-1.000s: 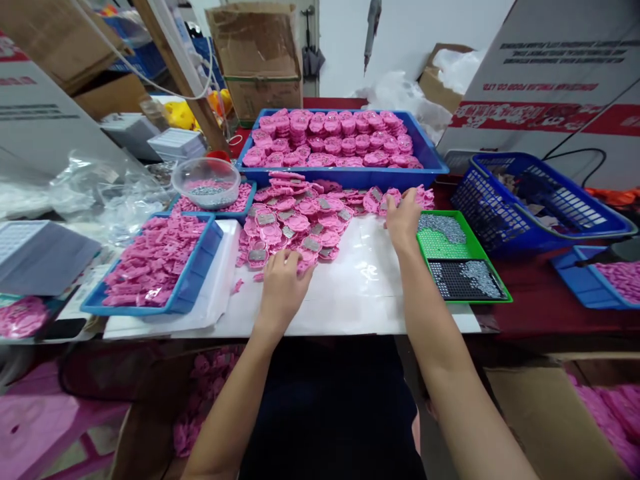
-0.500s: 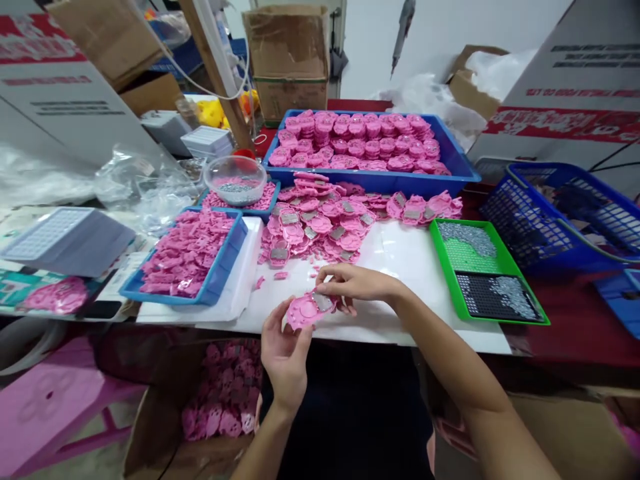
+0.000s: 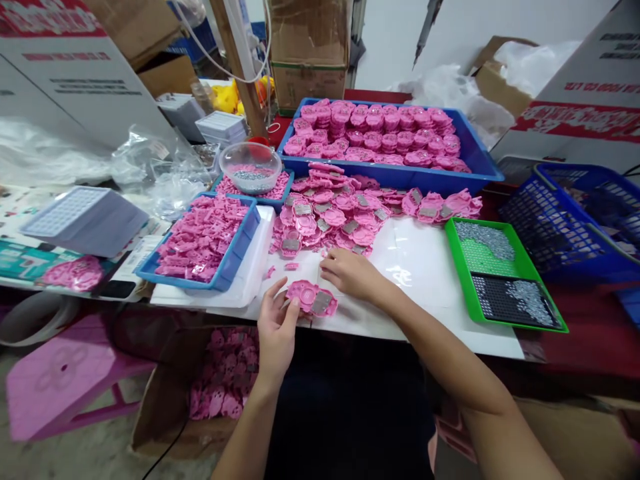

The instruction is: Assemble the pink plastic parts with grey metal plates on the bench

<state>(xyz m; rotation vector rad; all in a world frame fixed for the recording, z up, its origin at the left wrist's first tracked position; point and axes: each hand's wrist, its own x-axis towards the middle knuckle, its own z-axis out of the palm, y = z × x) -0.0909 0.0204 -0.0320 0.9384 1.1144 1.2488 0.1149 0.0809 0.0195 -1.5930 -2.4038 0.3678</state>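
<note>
My left hand (image 3: 276,325) grips a pink plastic piece (image 3: 313,298) with a grey insert, holding it just over the near edge of the white work sheet (image 3: 415,267). My right hand (image 3: 350,272) rests palm down just above that piece, fingers curled toward the loose pile of pink pieces (image 3: 340,210); whether it holds anything is hidden. Beyond the pile stands a big blue tray (image 3: 480,160) with stacked pink pieces. At the right of the sheet lies a green tray (image 3: 463,267) with small grey parts.
A blue tray of pink parts (image 3: 235,257) sits at the left, a clear bowl (image 3: 250,163) behind it. A blue basket (image 3: 565,227) stands at the right. Below the table edge, a cardboard box (image 3: 165,407) holds pink pieces, beside a pink stool (image 3: 60,380).
Both hands drew back from the pile to the near edge. My left hand took up a pink piece, and my right hand then lowered beside it. The view shifted left and down.
</note>
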